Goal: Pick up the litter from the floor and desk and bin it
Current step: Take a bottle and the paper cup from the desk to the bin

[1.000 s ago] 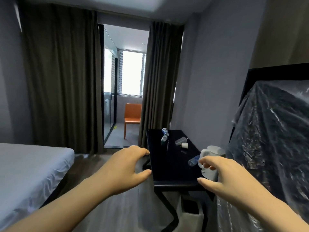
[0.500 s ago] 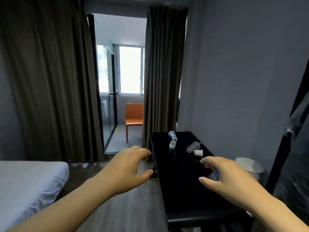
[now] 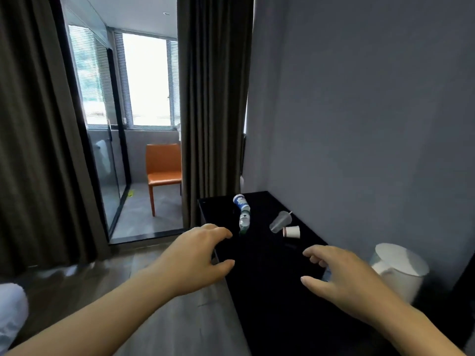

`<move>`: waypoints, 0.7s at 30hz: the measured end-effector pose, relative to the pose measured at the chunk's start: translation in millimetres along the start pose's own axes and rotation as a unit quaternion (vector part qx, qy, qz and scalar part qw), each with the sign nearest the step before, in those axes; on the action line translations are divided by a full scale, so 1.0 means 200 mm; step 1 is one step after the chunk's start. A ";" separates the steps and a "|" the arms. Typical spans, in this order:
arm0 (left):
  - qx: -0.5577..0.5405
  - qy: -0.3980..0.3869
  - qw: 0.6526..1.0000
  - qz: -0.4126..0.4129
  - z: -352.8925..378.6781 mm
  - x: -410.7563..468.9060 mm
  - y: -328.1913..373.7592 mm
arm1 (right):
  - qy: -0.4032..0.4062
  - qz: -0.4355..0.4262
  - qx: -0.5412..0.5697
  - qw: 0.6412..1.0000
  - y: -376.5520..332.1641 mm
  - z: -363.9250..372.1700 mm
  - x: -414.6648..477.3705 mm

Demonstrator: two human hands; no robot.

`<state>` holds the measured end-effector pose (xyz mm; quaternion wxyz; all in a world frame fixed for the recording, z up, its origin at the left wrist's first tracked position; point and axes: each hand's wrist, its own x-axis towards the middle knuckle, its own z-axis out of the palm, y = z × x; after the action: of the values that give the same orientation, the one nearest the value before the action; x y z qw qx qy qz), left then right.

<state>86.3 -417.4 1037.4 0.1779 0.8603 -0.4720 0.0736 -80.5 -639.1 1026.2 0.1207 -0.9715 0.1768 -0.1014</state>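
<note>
Reaching grips: our left grip [image 3: 198, 258] and right grip [image 3: 344, 276] hover spread, holding nothing.
Litter: bottle [image 3: 244, 222], clear cup [image 3: 280, 221] and paper cup [image 3: 291, 232] lie at 12 o'clock on the surface [image 3: 270, 299].
Edges: our left grip overhangs the surface's 9 o'clock edge; open floor [image 3: 180, 319] beyond.

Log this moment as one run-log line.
phase: reaching over desk | left hand: open, empty | right hand: open, empty | litter on desk: bottle, clear cup, paper cup

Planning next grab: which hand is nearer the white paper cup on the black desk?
Right. The right hand hovers just short of the white paper cup; the left hand is well to its left.
</note>
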 end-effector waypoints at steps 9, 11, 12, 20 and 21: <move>-0.043 -0.049 0.996 0.069 0.11 0.55 -0.58 | -0.004 0.112 0.021 0.994 -0.14 0.23 0.50; -0.056 -0.071 0.993 0.078 0.18 0.64 -0.65 | -0.017 0.135 0.025 0.990 -0.13 0.28 0.58; -0.058 -0.083 0.991 0.085 0.21 0.70 -0.69 | -0.020 0.144 0.022 0.989 -0.13 0.30 0.63; -0.061 -0.104 0.986 0.114 0.44 1.23 -0.92 | -0.014 0.196 0.030 0.980 0.05 0.47 1.08; -0.056 -0.107 0.986 0.115 0.46 1.30 -0.95 | -0.013 0.199 0.033 0.979 0.08 0.49 1.15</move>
<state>383.9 -563.4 983.7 0.1642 0.7917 -0.5878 -0.0252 149.2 -718.6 964.6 0.1722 -0.9137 0.3616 -0.0688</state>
